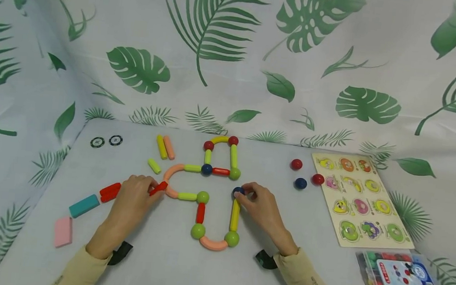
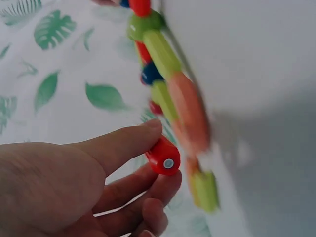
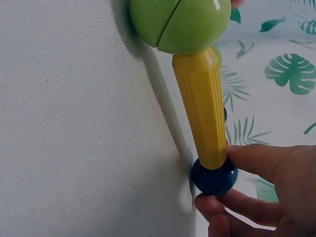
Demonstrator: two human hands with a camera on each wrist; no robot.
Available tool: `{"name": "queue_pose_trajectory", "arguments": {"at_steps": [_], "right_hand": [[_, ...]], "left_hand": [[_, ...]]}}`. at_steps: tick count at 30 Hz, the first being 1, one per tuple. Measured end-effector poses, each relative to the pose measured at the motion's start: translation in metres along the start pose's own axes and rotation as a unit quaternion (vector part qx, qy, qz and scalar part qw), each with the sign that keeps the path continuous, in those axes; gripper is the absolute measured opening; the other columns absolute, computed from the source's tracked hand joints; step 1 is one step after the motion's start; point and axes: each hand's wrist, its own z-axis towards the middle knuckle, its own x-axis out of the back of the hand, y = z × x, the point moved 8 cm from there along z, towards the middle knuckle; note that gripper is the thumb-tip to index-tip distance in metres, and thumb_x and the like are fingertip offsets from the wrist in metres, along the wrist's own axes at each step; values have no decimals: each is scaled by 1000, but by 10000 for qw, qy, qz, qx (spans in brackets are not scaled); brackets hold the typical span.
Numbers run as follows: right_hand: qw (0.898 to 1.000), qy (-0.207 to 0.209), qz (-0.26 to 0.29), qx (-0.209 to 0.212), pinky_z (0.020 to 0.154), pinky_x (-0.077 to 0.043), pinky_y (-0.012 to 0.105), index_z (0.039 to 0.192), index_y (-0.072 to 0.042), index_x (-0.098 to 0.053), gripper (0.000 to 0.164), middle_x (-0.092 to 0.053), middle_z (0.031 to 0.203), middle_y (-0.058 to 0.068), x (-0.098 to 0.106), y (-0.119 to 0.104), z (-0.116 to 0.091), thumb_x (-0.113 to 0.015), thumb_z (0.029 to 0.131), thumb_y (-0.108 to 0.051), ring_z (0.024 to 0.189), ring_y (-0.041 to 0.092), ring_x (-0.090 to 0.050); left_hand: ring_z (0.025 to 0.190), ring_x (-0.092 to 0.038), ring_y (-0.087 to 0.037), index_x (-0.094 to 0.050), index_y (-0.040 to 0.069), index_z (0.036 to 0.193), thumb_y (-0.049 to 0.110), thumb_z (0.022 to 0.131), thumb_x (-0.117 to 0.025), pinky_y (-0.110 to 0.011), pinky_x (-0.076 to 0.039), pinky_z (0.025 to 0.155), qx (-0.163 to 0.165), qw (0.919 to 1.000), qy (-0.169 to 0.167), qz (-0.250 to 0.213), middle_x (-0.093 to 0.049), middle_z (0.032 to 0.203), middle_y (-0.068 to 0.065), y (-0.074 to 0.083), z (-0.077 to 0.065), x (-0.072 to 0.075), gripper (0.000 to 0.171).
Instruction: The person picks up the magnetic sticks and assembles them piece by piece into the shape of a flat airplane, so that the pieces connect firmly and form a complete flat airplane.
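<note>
Honestly, the shakiest bit from where I'm standing is the dark blue ball [image 3: 215, 178]: if the right hand [image 1: 263, 209] tugs it sideways, I reckon the yellow rod [image 1: 235, 216] could pop off the green ball [image 1: 232, 239] at lower centre. The red rod [image 2: 164, 158] might also nudge the peach curves [image 1: 173, 173] left of centre if it dips; can't tell whether they're touching. The left hand [image 1: 131, 202] pinches that rod between thumb and fingers, one end poking out. Right thumb and fingers grip the blue one, mid-frame, at the yellow rod's upper end.
</note>
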Motion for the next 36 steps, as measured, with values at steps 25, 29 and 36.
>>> {"name": "queue_pose_trajectory", "arguments": {"at_steps": [25,29,36], "right_hand": [[9996,-180,81,184,80,-48,32,118,-11,-71,34,-69,101,2,0,-4,-2,-75,93,-33,92,19,-57],[9995,-259,84,181,80,-48,31,118,-10,-71,36,-70,102,2,-2,-6,-3,-75,92,-34,93,19,-57],[9995,-219,-7,220,79,-48,31,117,-11,-71,34,-69,100,1,-3,-7,-3,-76,92,-33,92,18,-57]], "left_hand": [[88,-51,-22,-77,6,100,24,86,-82,-34,-46,82,-2140,9715,-1016,-16,-69,93,-6,123,48,-84,23],[88,-50,-22,-77,7,98,25,87,-81,-34,-44,81,-2210,9693,-1069,93,-66,91,-5,125,45,-89,21],[87,-50,-22,-77,6,99,25,87,-82,-34,-43,79,-2202,9703,-1004,-18,-66,92,-6,123,42,-90,23]]}}
